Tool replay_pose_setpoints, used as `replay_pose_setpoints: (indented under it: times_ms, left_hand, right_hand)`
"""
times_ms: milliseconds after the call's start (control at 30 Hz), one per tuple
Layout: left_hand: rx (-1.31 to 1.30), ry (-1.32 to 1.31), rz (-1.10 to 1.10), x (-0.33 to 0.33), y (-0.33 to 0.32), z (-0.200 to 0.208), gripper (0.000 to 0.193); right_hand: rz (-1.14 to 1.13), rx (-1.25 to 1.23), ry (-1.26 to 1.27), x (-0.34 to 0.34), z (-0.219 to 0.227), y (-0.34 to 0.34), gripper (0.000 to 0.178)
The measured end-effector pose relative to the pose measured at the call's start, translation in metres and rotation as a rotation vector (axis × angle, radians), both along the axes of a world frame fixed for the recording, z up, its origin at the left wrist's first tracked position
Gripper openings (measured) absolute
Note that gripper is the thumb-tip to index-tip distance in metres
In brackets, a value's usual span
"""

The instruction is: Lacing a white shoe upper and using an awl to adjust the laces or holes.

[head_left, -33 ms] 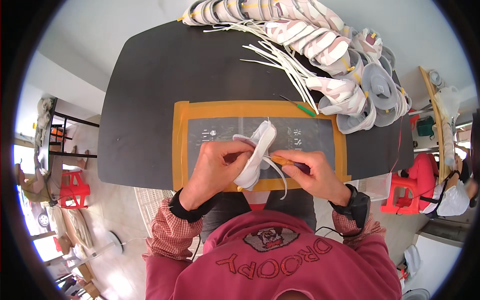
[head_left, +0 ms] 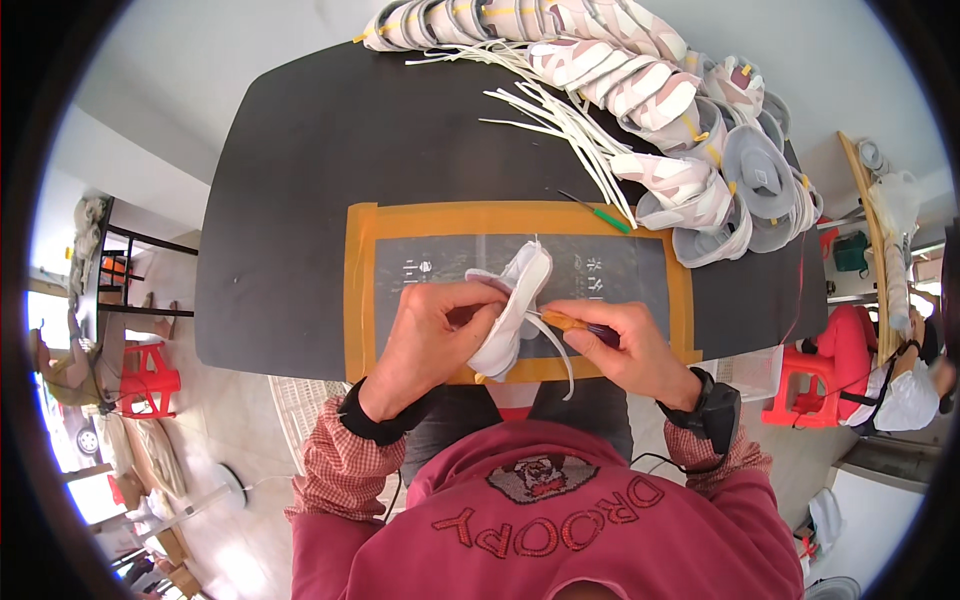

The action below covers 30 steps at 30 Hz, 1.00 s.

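Note:
A white shoe upper (head_left: pixel 527 275) is gripped in my left hand (head_left: pixel 428 330), its fingers pinching the side of the opening. My right hand (head_left: pixel 640 350) is closed round the handle of an awl-like tool (head_left: pixel 568 321), orange toward the front and dark at the back. The tool's thin tip meets the right side of the upper; its very end is hidden there. From the same side a white shoelace (head_left: pixel 562 352) curves down and hangs loose. Both hands are above a dark mat (head_left: pixel 640 268) edged with brown tape.
A long row of shoe uppers (head_left: pixel 590 25) curves along the table's far right side. Loose white shoelaces (head_left: pixel 560 115) lie beside it. A green-handled tool (head_left: pixel 611 220) rests at the mat's far edge. Red stools (head_left: pixel 150 380) stand on the floor, with people seated off to the sides.

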<state>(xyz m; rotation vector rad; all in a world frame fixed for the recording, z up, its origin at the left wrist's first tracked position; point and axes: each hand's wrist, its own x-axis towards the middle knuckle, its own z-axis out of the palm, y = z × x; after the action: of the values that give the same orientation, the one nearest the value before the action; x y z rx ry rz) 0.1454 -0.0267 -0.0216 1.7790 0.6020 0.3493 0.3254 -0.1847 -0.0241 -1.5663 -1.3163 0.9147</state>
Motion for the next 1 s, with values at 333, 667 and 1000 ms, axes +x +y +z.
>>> replay_pose_setpoints:
  times_ms: [333,667,1000]
  left_hand:
    - [-0.023,-0.063,-0.033,0.005,0.003,-0.011,0.014]
    - [0.253,-0.033,-0.222,0.01,0.0,0.008,0.009]
    - [0.305,-0.027,-0.473,0.006,0.015,0.008,0.012]
  right_hand:
    - [0.054,-0.236,0.272,0.01,-0.002,0.002,0.027]
    - [0.099,0.088,-0.086,0.006,0.001,0.008,0.031]
    - [0.266,-0.061,-0.118,0.036,-0.002,0.015,0.029]
